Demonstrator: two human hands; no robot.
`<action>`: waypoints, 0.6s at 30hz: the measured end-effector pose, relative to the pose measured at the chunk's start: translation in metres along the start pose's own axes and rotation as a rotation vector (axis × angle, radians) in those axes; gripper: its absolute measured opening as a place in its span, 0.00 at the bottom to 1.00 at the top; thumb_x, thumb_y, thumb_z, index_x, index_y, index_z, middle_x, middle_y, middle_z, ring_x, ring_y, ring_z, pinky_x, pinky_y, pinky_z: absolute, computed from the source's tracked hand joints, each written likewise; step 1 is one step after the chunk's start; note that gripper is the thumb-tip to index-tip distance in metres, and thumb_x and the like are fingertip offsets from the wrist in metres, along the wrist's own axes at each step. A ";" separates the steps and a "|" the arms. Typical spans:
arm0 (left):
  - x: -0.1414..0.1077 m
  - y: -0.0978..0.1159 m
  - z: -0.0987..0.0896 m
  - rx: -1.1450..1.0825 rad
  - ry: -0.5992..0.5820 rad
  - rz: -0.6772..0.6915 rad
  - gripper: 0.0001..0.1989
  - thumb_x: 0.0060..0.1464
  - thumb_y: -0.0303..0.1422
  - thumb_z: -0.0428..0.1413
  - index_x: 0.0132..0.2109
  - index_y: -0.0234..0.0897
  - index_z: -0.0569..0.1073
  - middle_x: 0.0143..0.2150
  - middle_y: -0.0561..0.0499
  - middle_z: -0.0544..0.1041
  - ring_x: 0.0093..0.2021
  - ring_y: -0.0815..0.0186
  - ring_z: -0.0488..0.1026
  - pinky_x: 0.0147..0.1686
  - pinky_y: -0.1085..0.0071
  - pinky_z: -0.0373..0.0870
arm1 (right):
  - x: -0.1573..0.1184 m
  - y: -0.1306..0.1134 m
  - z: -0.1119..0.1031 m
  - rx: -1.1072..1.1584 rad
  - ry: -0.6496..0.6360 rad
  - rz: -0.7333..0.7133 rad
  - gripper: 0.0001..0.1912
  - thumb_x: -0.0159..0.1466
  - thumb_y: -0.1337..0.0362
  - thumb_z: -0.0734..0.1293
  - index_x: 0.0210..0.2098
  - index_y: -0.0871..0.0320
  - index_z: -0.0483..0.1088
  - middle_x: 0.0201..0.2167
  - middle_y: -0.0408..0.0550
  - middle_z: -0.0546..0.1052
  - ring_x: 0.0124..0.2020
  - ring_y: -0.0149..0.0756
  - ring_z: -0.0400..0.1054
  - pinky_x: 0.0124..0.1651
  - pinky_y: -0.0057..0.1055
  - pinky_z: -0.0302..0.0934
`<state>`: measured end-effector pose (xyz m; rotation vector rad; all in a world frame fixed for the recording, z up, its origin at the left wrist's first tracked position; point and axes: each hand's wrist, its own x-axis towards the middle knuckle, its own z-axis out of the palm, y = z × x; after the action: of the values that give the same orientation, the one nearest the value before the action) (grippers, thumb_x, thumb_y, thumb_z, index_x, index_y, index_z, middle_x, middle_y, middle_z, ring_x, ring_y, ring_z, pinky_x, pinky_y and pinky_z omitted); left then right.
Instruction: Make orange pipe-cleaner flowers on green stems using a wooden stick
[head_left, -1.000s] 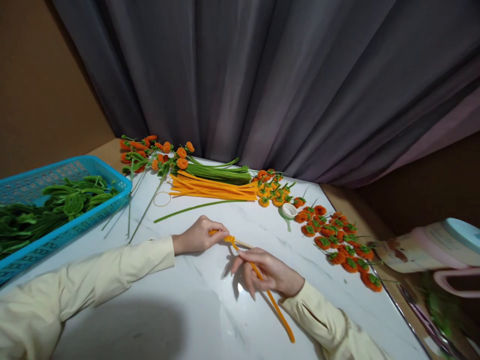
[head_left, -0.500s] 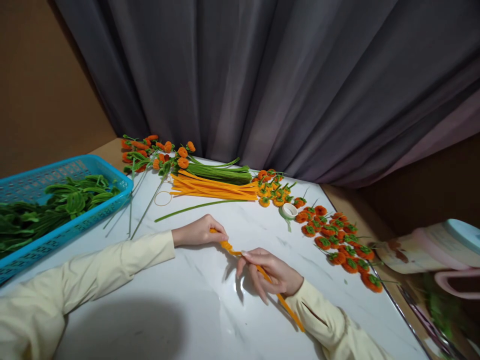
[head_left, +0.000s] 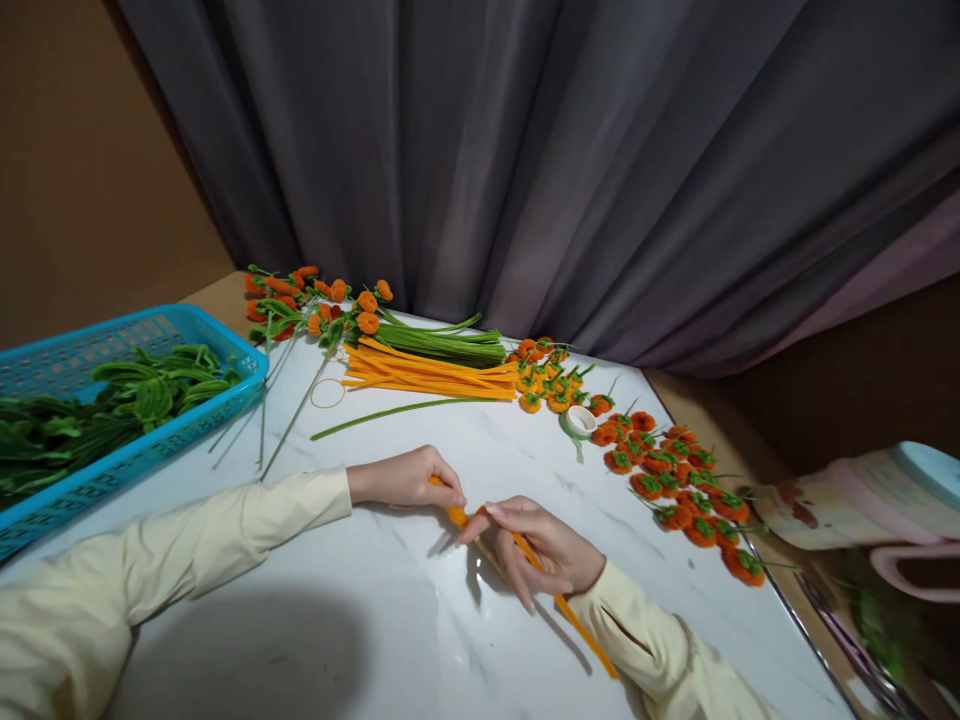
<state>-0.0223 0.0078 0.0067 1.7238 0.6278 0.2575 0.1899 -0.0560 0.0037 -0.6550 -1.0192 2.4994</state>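
Note:
An orange pipe cleaner runs between my two hands above the white tabletop. My left hand is closed, pinching its far end, where a short bunched or coiled part shows below the fingertips. My right hand grips the same stem between thumb and fingers close to that part. The straight tail passes under the right fingers and slants down toward the right sleeve. Beyond my hands lie a bundle of orange pipe cleaners, a green bundle and one single green pipe cleaner.
At left stands a blue basket of green fuzzy leaves. Orange flowers with stems lie at the back; several flower heads line the right side. A tape roll, a rubber band and a tumbler are also there.
My left hand has shifted slightly right, closer to my right hand. Less of the orange pipe cleaner shows between them, and its tail reaches a little lower.

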 end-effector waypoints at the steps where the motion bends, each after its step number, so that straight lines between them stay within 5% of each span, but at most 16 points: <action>1: -0.001 0.001 0.000 -0.020 -0.010 -0.009 0.11 0.51 0.33 0.55 0.29 0.28 0.78 0.17 0.55 0.67 0.17 0.76 0.56 0.15 0.80 0.50 | 0.000 0.000 0.000 -0.007 0.003 0.001 0.26 0.66 0.54 0.60 0.47 0.74 0.71 0.14 0.48 0.75 0.03 0.22 0.50 0.07 0.21 0.37; 5: -0.004 0.003 -0.003 -0.206 -0.065 -0.136 0.12 0.51 0.36 0.56 0.31 0.29 0.76 0.09 0.61 0.54 0.09 0.77 0.48 0.09 0.78 0.42 | 0.001 0.001 -0.001 -0.021 0.049 -0.042 0.26 0.66 0.53 0.59 0.45 0.74 0.71 0.13 0.45 0.73 0.03 0.22 0.50 0.07 0.21 0.37; 11: -0.003 -0.003 -0.005 -0.588 -0.189 -0.147 0.09 0.49 0.34 0.59 0.30 0.30 0.74 0.10 0.63 0.51 0.09 0.78 0.45 0.07 0.80 0.46 | 0.001 0.001 -0.001 0.031 0.060 -0.070 0.17 0.63 0.54 0.63 0.26 0.61 0.66 0.08 0.42 0.69 0.03 0.23 0.47 0.06 0.21 0.35; 18: -0.001 -0.006 -0.005 -0.784 -0.160 -0.119 0.10 0.49 0.34 0.59 0.29 0.31 0.71 0.12 0.64 0.46 0.11 0.79 0.40 0.06 0.83 0.48 | 0.003 0.004 -0.005 -0.038 0.167 -0.064 0.17 0.62 0.54 0.65 0.25 0.59 0.63 0.09 0.38 0.65 0.04 0.22 0.48 0.08 0.21 0.38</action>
<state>-0.0269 0.0122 0.0020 0.9381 0.4257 0.2367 0.1893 -0.0541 -0.0030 -0.8142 -1.0113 2.3318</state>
